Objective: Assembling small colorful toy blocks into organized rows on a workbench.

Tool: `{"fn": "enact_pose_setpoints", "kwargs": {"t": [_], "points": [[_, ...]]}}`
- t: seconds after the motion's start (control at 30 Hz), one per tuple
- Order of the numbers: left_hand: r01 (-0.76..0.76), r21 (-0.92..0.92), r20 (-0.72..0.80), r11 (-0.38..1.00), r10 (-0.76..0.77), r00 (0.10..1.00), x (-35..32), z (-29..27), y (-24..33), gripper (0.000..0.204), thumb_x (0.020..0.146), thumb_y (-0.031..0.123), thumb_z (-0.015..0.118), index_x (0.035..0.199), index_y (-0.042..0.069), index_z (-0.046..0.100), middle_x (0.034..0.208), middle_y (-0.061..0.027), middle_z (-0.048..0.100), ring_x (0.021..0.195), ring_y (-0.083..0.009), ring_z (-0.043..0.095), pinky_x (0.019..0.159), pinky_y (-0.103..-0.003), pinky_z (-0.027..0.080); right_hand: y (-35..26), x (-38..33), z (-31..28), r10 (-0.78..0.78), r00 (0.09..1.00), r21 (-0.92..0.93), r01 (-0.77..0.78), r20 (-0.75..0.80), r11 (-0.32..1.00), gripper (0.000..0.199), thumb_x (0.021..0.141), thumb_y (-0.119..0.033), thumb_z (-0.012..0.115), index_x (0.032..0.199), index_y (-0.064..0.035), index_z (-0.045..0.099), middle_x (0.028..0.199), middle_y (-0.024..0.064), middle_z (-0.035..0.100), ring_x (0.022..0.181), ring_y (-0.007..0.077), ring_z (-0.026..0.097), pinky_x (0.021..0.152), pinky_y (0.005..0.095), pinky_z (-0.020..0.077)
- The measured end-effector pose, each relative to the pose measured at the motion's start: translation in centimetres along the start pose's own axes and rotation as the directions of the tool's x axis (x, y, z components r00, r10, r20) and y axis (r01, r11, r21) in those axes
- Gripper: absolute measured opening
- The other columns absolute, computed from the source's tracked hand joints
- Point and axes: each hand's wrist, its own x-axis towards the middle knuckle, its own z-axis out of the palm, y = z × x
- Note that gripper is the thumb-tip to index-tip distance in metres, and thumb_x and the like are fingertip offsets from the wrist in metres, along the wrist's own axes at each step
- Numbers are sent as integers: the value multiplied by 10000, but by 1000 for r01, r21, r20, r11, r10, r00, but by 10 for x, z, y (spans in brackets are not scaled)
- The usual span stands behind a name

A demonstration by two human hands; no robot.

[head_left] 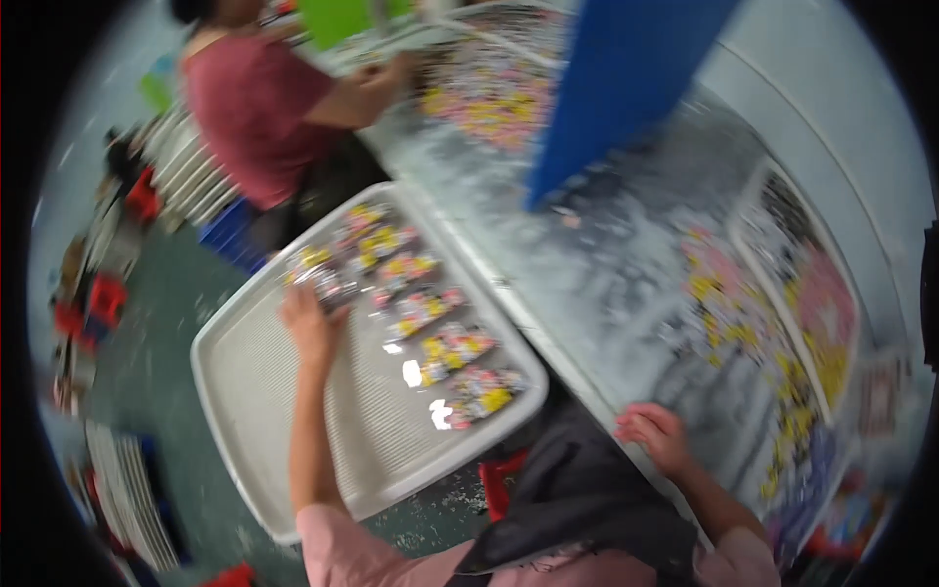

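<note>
"Where is your left hand (313, 328)?"

"Look toward the far end of the white tray (264, 391): your arm reaches across it, and your fingertips are at a clear packet (333, 284) of small bright pieces."

"Are your fingers pinching it?"

"I cannot tell; blur hides whether they grip it or merely touch it. The packet is inside the tray, just beside the far end of a row of packets (455, 352) with yellow, pink and white contents. That row runs along the side nearest the counter (587, 313)."

"And your right hand (657, 437)?"

"It is at the counter's near edge, well apart from the packets, its fingers loosely bent. Whether they pinch anything, I cannot tell."

"What is around you?"

"On your right, loose colored pieces (729, 303) lie scattered over the counter beside a white-rimmed container (822, 313) of more. Ahead, a blue panel (616, 88) rises over the counter, and a co-worker in a red top (259, 108) is at its far left side."
</note>
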Motion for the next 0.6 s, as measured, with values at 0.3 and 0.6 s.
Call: {"fn": "enact_pose_setpoints", "kwargs": {"t": [0.3, 0.6], "points": [[-38, 298, 35, 954, 29, 999, 13, 22, -20, 710, 1013, 511, 506, 1519, 29, 380, 1556, -223, 371, 1417, -419, 353, 1134, -542, 283, 36, -50, -32, 17, 997, 111, -8, -81, 994, 298, 1045, -148, 553, 1266, 48, 582, 1125, 174, 697, 928, 214, 717, 837, 335, 594], [-23, 608, 109, 793, -55, 992, 43, 12, 27, 809, 1014, 647, 360, 1541, 33, 346, 1556, -240, 366, 1412, -429, 368, 1123, -587, 291, 59, -80, -55, 13, 993, 147, 5, -121, 989, 294, 1044, -154, 558, 1274, 29, 579, 1133, 157, 704, 934, 209, 715, 836, 333, 593]]}}
